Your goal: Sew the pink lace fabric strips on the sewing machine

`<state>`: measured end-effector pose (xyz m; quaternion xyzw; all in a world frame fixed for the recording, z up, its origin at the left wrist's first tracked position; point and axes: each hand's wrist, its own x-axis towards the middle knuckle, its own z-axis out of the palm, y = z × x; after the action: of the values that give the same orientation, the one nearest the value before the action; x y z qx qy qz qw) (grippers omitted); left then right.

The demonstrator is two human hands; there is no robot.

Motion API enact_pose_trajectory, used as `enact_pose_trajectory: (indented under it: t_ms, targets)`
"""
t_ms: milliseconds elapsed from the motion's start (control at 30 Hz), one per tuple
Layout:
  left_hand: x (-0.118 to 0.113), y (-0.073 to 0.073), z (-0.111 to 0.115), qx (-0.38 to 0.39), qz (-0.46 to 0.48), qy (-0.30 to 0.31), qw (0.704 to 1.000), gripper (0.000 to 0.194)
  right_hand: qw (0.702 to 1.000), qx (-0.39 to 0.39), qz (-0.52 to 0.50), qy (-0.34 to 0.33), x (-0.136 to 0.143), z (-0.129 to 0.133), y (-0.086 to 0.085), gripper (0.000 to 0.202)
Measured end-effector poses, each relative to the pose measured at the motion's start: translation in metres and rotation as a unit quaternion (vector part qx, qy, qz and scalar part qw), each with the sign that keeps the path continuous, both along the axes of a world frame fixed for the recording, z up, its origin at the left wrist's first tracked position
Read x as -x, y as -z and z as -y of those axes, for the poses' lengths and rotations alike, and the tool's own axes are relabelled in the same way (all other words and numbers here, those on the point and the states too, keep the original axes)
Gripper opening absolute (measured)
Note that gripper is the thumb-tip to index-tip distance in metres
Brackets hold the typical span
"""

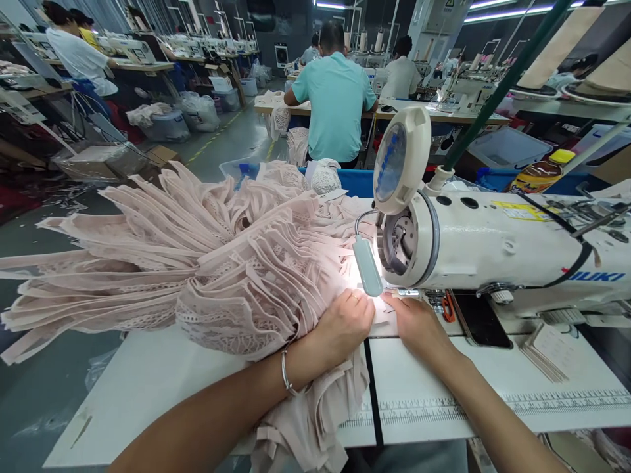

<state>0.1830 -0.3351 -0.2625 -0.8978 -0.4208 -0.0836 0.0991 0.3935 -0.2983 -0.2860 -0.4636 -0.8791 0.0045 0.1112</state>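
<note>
Both hands press flat, fingers spread, on pink lace fabric (236, 276) at the needle: left hand (340, 328) atop the bundle, right hand (419, 322) beside it. Fingertips so near the presser foot (408, 292) risk a needle strike; the heaped bundle could drag the seam askew.

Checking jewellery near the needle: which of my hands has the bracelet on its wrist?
The left hand, resting on the pink lace fabric, has a silver bangle at its wrist; the right hand has a bare wrist.

Looking over a garment factory floor: rows of sewing tables (148, 66) receding, seated workers (336, 98) sewing, a white industrial sewing machine (493, 243) and heaped pink lace fabric (207, 263) up close.
</note>
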Motion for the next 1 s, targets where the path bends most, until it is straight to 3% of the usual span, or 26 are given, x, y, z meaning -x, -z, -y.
enact_pose_trajectory:
  t_ms: [200, 467, 633, 900, 1000]
  targets:
    - [0.016, -0.003, -0.01, 0.019, 0.047, -0.004, 0.999, 0.014, 0.996, -0.022, -0.072, -0.055, -0.005, 0.005, 0.002, 0.051]
    - [0.015, -0.001, -0.013, 0.012, 0.029, 0.07, 0.997, 0.019, 0.992, -0.054, -0.095, -0.058, -0.003, 0.009, -0.003, 0.049]
    - [0.017, -0.002, -0.014, 0.038, 0.049, 0.043, 0.997, 0.019, 0.984, -0.046, -0.164, -0.046, -0.002, 0.012, -0.008, 0.046]
    - [0.023, -0.001, -0.017, 0.032, 0.101, 0.108, 0.988, 0.026, 0.977, -0.037, -0.202, -0.051, 0.001, 0.014, -0.011, 0.042]
    - [0.019, -0.001, -0.018, 0.031, 0.072, 0.074, 0.994, 0.026, 0.98, -0.039, -0.191, -0.04, 0.001, 0.014, -0.011, 0.043]
